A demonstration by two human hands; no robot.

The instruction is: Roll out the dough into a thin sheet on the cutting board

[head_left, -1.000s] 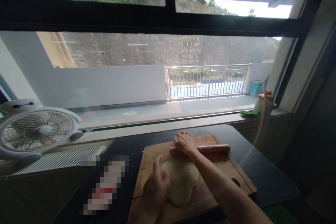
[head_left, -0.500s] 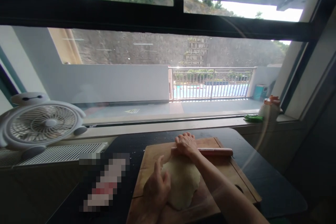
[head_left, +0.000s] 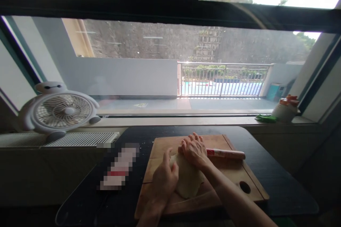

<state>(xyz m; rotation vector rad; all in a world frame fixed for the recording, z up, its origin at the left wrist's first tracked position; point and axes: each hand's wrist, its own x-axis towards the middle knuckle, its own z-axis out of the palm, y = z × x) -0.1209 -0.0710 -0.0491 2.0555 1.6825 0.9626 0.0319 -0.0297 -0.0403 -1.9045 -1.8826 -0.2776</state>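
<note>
A flat, pale round of dough (head_left: 189,181) lies on a wooden cutting board (head_left: 234,177). Across its far edge sits a wooden rolling pin (head_left: 226,154), its right end sticking out over the board, with a red mark near the middle. My right hand (head_left: 195,150) is on the pin, fingers curled over its left part and hiding it. At the dough's left edge is my left hand (head_left: 164,179), thumb and fingers apart, its fingertips close to or touching the dough. Whether it presses the dough I cannot tell.
The board rests on a dark table (head_left: 282,184). A pixelated item (head_left: 119,166) lies left of the board. Behind stand a white fan (head_left: 69,110) over a radiator (head_left: 82,139) and, on the windowsill, a green cloth (head_left: 266,118) beside a pale container (head_left: 286,110).
The camera view has shifted, so the scene sits further right. The rolling pin has turned, showing its red mark. My right hand has rolled with it; my left hand stays by the dough.
</note>
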